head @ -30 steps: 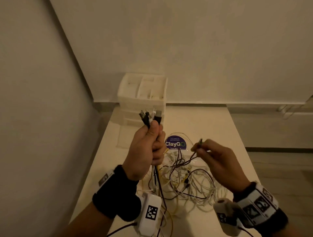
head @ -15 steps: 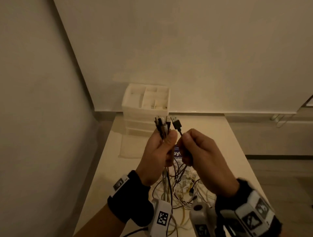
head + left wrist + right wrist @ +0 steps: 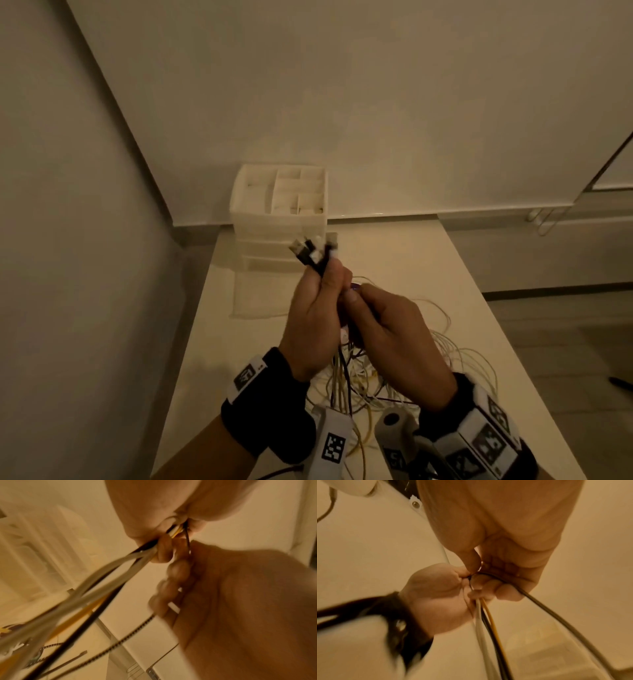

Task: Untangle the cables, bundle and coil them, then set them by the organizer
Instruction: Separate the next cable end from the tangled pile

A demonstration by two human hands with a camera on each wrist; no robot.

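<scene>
The worktop [image 3: 394, 260] runs from near to far along the left wall, with the white organizer [image 3: 279, 219] standing at its far left corner. The loose tangle of cables [image 3: 445, 356] lies on the near middle of the worktop and rises from there into both hands. The cables look light, thin and limp, some smooth-jacketed and likely to slide, so they should handle best taken just behind the plugs, where the stiffer ends give something to hold, and not in the slack middle. The left hand [image 3: 315, 318] has its grip clamped round a gathered sheaf of cables, the plug ends [image 3: 310, 253] sticking up out of the fist in front of the organizer. The right hand [image 3: 394, 335] touches it from the right, its grip closed on a thin dark cable [image 3: 556, 615]. The head view alone shows the plugs, the organizer and the spread of the tangle. The right wrist view shows what it hides: thumb and fingers pinching the dark cable against the left palm, with white, black and yellow strands hanging below. The left wrist view adds a braided cable [image 3: 120, 642] trailing from the right hand.
</scene>
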